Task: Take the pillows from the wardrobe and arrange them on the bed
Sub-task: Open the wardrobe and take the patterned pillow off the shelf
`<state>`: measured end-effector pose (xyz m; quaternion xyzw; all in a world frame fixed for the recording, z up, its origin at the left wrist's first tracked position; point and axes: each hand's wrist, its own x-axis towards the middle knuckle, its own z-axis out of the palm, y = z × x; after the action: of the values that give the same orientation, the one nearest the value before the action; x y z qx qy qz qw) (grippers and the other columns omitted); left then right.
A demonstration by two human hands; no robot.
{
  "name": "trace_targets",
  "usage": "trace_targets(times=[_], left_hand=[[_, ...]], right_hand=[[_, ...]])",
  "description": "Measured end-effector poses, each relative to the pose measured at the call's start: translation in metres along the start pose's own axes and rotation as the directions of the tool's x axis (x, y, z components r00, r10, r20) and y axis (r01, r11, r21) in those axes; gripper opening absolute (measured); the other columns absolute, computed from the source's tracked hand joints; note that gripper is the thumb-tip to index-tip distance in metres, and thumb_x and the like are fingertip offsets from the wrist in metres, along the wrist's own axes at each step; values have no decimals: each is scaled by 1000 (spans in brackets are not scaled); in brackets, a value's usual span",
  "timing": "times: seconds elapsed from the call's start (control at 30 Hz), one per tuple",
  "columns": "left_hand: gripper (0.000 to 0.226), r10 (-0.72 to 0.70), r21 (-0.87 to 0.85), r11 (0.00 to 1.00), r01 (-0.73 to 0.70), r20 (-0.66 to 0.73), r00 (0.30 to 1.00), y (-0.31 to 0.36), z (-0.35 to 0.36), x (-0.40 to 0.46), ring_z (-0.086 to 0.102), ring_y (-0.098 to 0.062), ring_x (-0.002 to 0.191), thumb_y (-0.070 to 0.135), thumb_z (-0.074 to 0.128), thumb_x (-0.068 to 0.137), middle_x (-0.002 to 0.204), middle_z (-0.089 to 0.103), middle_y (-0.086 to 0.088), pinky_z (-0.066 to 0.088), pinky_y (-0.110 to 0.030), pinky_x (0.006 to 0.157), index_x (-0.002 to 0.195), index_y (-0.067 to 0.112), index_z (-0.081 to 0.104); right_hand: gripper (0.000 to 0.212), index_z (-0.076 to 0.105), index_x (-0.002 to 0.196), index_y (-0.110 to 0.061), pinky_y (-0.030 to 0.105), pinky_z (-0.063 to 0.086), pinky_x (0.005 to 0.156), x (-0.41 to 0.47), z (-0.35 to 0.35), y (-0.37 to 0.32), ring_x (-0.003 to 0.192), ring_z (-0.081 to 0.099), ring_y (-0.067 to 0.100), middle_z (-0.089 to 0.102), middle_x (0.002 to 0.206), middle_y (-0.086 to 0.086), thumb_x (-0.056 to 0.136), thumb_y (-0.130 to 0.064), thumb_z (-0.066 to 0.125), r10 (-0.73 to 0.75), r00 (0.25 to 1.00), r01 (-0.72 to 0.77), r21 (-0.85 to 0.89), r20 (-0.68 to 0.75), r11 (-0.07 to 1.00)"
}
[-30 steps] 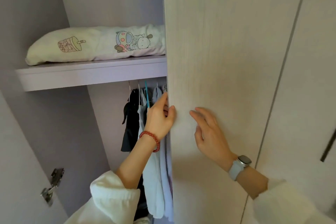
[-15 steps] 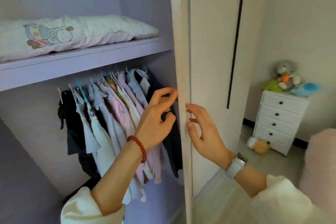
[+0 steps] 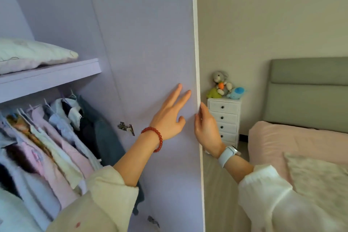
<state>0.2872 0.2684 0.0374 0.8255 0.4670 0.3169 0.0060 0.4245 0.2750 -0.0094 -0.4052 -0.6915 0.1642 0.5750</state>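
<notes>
A white pillow (image 3: 32,55) lies on the lilac wardrobe shelf (image 3: 52,77) at the upper left; only its right end shows. The right wardrobe door (image 3: 150,43) stands swung wide. My left hand (image 3: 171,117), with a red bead bracelet, rests flat with spread fingers on the door's inner face. My right hand (image 3: 206,126), with a pale blue watch, curls its fingers around the door's outer edge. The bed (image 3: 293,141) with a pink sheet and grey headboard (image 3: 308,92) is at the right.
Clothes on hangers (image 3: 47,137) fill the space under the shelf. A white chest of drawers (image 3: 224,120) with plush toys (image 3: 224,86) on top stands against the far wall by the bed. A pale patterned blanket (image 3: 318,177) lies on the bed's near part.
The right door has swung from nearly closed to wide open, with both hands on it. My view turned right, bringing the bed and headboard into sight and pushing the pillow to the left edge.
</notes>
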Motion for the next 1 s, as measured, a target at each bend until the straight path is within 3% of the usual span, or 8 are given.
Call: trace_targets(times=[0.1,0.27,0.33,0.4,0.6,0.7,0.87,1.0], left_hand=[[70,-16,74,997,15,8,1000,-4,12,25,5,-14,140,6,47,84,154,-4,10,20,-28,109,141,31,15],[57,-27,56,998,27,-4,1000,-4,11,45,14,-16,138,5,45,86,154,9,5,20,-26,106,138,24,30],[49,-51,37,998,54,-76,996,-6,-1,45,19,-17,137,5,46,86,152,20,1,19,-23,105,133,22,40],[44,-73,55,995,84,-174,982,-12,-21,40,26,-20,134,5,47,86,147,31,-3,22,-26,106,128,20,47],[34,-162,263,923,283,-401,901,-50,-123,-8,45,-29,118,4,51,85,128,50,-12,35,-42,102,118,12,55],[33,-219,387,806,448,-509,833,-79,-186,-51,47,-35,114,3,53,83,123,54,-16,36,-47,98,114,9,59],[38,-296,517,490,702,-658,692,-131,-289,-126,39,-35,122,10,53,83,130,49,-15,27,-52,102,120,12,53],[54,-416,525,260,811,-697,585,-175,-368,-165,19,-28,136,34,55,84,148,29,-6,15,-55,108,133,26,36]], right_hand=[[24,46,113,-7,35,49,74,20,-8,13,87,63,27,64,103,12,92,-1,35,60,998,-60,4,-16,998],[49,31,134,-4,36,38,103,34,-13,13,123,46,32,46,135,17,87,4,37,106,994,-107,-100,-17,989],[56,26,137,-3,34,24,111,35,-13,1,134,31,31,32,145,19,84,5,40,-53,993,28,-226,-105,974],[57,32,135,-5,42,24,112,39,-7,-19,134,29,34,32,143,22,80,6,44,-247,959,200,-287,-137,937],[45,46,126,-2,42,40,101,64,63,-78,123,43,37,47,131,22,81,3,46,-396,911,406,-85,116,910],[44,46,125,1,46,44,98,77,115,-102,120,45,39,48,129,25,81,3,46,-447,858,470,-36,253,882],[41,43,128,-2,48,40,100,104,212,-155,123,42,37,45,133,21,87,-5,44,-549,753,578,35,362,815],[43,38,132,-10,47,35,103,134,295,-213,129,35,30,40,139,15,90,-15,46,-631,676,660,69,380,748]])
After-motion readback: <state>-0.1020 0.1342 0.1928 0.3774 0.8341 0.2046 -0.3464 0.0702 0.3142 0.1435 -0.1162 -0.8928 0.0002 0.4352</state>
